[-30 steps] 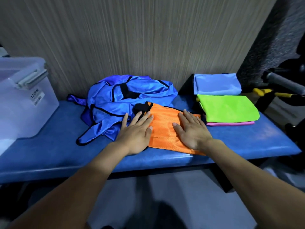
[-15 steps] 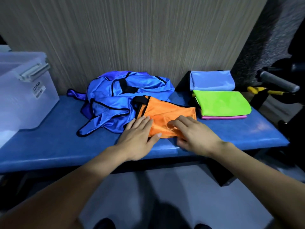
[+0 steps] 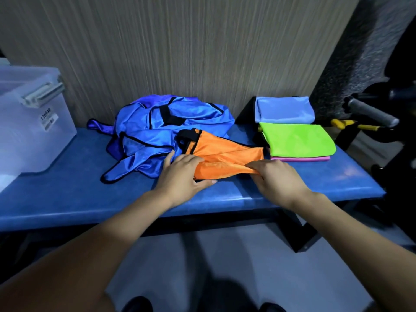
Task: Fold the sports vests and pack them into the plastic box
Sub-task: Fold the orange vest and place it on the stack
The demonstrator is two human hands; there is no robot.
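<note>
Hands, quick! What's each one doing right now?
Left hand: fingers curled round the near edge of the orange vest, holding it.
Right hand: fingers gripping the same orange vest's near edge, lifting it.

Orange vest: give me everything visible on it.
The orange vest is shiny, thin fabric with black trim at its far-left end. It lies partly folded on the blue bench, overlapping the blue vest pile. The left hand and right hand grip its near edge, lifted into a fold.

An orange vest [image 3: 227, 157], half folded, lies between both grips; crumpled blue vests [image 3: 157, 140] sit beyond the left grip [image 3: 182, 174]; clear plastic box [image 3: 29, 122] far left.
</note>
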